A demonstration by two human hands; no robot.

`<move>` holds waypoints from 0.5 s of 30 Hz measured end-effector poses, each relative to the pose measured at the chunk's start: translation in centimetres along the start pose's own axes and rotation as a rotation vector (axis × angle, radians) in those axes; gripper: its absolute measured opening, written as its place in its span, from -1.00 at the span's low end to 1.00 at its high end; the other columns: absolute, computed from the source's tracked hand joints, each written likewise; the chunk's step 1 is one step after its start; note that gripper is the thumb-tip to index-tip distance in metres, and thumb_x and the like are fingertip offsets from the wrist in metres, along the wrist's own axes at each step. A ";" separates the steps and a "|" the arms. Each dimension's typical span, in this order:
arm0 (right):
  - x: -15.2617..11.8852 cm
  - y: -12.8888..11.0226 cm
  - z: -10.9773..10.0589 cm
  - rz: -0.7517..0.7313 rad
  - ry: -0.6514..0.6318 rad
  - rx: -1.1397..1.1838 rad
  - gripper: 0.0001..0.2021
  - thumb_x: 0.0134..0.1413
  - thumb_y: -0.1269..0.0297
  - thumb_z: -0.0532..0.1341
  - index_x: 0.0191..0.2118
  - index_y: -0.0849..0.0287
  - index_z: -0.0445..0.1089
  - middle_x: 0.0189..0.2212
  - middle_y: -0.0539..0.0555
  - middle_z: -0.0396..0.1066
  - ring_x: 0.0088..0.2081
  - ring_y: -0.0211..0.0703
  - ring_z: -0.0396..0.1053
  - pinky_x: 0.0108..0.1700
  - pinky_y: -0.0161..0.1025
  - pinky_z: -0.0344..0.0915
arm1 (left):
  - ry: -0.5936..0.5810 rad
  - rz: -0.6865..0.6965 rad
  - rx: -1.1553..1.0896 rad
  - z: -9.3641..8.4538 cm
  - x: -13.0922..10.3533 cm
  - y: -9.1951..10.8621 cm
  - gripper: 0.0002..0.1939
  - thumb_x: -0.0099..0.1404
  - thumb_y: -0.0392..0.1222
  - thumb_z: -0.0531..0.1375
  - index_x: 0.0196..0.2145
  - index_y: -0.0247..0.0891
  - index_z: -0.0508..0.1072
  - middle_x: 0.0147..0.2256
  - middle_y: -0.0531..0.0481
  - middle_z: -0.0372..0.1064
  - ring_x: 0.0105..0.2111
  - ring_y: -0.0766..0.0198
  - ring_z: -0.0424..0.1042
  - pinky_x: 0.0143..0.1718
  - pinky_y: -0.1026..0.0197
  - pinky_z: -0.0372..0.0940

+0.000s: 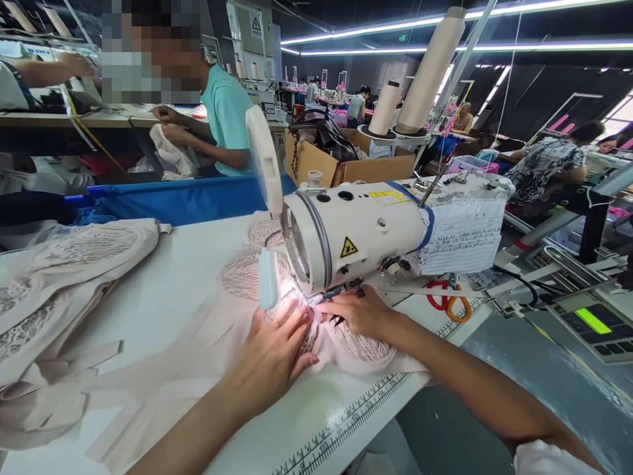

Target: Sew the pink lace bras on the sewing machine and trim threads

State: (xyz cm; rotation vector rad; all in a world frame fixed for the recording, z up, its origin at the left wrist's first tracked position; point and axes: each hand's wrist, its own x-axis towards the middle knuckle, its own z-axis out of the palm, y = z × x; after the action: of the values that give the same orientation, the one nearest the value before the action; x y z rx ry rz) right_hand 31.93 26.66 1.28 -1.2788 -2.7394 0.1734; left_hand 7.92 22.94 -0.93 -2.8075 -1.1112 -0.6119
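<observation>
A white sewing machine (361,224) stands on the table, a small lamp lighting the area under its head. Pale pink lace fabric (363,344) lies beneath the needle area and spreads to the left. My left hand (274,353) rests on this fabric just in front of the machine head, palm down, fingers extended and thumb apart. Close to the needle area, my right hand (359,313) has its fingers bent around something dark and small, partly hidden, at the fabric's edge. A strip of pale tape runs to the machine from the right.
Scissors with red and orange handles (459,307) lie right of the machine. More lace pieces (74,264) are heaped at left. A control panel (593,323) is at right, a cardboard box (346,168) behind. A person in teal (230,119) works opposite.
</observation>
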 end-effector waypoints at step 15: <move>-2.9 0.8 0.4 -0.287 0.220 -0.215 -0.56 0.17 0.60 0.07 0.02 0.01 0.49 -0.55 -0.07 0.36 -0.51 -0.22 0.24 -0.43 -0.23 -0.05 | -0.010 -0.005 -0.060 -0.2 0.0 0.4 -0.50 0.54 0.08 -0.16 0.07 -0.26 0.41 0.09 -0.16 0.44 0.17 -0.08 0.29 0.11 -0.20 -0.09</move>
State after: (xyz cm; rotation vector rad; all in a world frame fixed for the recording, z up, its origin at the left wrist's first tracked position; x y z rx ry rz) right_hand 34.30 24.90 0.57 -0.8657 -2.7611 -0.2771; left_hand 8.11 22.60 -0.73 -2.8621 -1.1199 -0.6424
